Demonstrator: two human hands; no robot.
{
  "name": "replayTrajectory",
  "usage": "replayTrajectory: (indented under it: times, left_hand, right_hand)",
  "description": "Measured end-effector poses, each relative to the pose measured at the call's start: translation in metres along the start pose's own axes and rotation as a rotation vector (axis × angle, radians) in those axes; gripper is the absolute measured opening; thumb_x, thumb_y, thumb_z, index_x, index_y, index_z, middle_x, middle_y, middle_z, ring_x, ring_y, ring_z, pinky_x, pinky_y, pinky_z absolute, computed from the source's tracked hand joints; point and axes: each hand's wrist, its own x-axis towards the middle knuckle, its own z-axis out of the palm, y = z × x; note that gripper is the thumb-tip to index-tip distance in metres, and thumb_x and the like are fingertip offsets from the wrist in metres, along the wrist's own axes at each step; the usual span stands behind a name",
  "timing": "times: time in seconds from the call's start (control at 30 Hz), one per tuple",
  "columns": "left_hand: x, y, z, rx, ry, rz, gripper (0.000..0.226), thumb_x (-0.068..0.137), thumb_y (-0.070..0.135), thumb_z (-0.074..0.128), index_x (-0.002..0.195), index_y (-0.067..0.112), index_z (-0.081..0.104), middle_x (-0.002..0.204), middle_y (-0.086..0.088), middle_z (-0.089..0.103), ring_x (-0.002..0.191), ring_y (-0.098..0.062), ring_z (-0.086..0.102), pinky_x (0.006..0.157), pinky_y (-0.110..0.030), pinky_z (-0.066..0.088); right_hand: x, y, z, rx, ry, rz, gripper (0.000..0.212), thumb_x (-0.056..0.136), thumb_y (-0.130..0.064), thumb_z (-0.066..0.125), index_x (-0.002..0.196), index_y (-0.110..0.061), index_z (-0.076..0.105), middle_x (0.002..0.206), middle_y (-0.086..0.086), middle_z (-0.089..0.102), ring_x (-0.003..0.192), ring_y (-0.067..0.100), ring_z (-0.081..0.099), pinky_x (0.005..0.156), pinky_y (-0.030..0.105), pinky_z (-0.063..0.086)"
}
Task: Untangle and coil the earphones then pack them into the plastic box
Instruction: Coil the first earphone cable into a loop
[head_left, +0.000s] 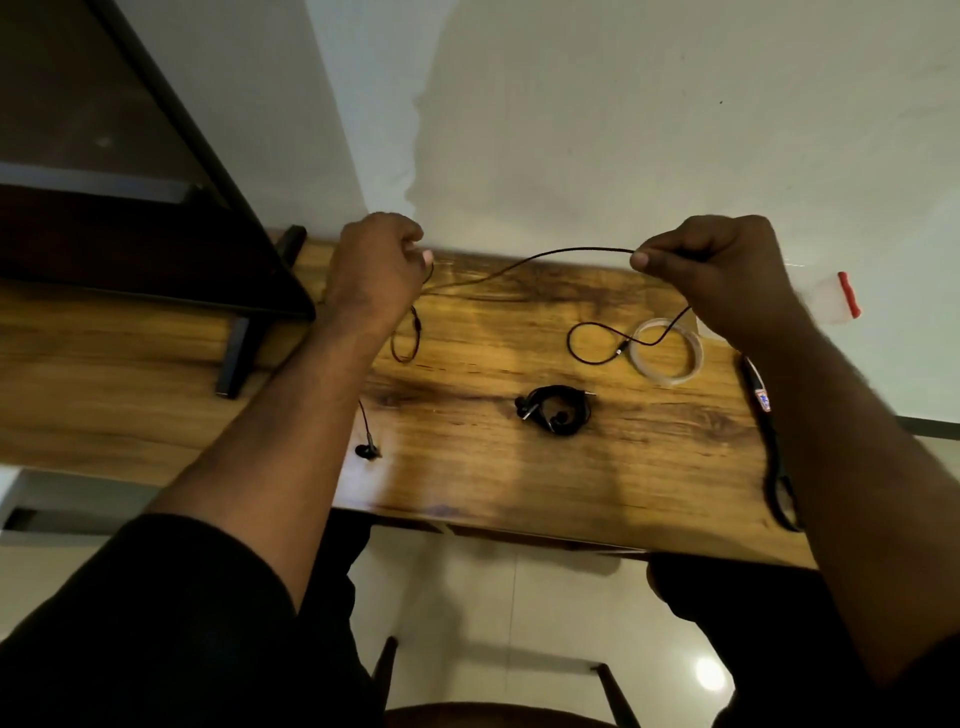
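A black earphone cable (524, 260) stretches between my two raised hands above the wooden table (467, 467). My left hand (376, 265) is closed on one end, with loops of cable hanging below it and an earbud (366, 451) dangling near my forearm. My right hand (722, 270) pinches the other part; the cable drops from it into a loop with the plug (621, 351) on the table. A second black earphone set (556, 410) lies coiled at the table's middle. A clear plastic box with a red clasp (836, 299) stands at the far right, partly hidden by my right hand.
A clear tape roll (667, 353) lies under the hanging cable at the right. A black strap with a label (769, 426) lies along the right edge. A dark monitor on a stand (156, 234) fills the left. A white wall backs the table.
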Motion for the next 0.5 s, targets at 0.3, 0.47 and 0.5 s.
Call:
replayTrajectory:
  times: [0.3,0.47,0.5]
  left_hand:
    - [-0.041,0.057,0.036,-0.608,-0.349,0.143,0.033,0.089,0.005,0.063,0.122,0.009,0.063,0.115,-0.005,0.069,0.068,0.000,0.067,0.048,-0.016,0.047]
    - [-0.038,0.054,0.033,-0.588,-0.314,0.171,0.009,0.082,0.010,0.072,0.085,0.018,0.075,0.070,-0.004,0.070,0.051,-0.013,0.058,0.045,-0.025,0.047]
    - [-0.036,0.054,0.029,-0.575,-0.302,0.173,0.009,0.082,0.009,0.072,0.082,0.018,0.074,0.069,-0.002,0.070,0.051,-0.014,0.059,0.046,-0.025,0.048]
  right_hand:
    - [-0.005,-0.013,0.038,-0.096,-0.127,-0.113,0.013,0.080,-0.018,0.074,0.093,-0.016,0.074,0.067,-0.006,0.062,0.062,0.000,0.055,0.059,0.012,0.039]
    - [-0.006,-0.021,0.045,-0.098,-0.152,-0.126,0.014,0.080,-0.021,0.076,0.091,-0.012,0.077,0.065,0.006,0.062,0.062,0.016,0.056,0.054,0.025,0.040]
    - [-0.006,-0.023,0.043,-0.099,-0.162,-0.129,0.013,0.080,-0.020,0.075,0.092,-0.013,0.076,0.066,0.007,0.063,0.063,0.017,0.056,0.056,0.026,0.042]
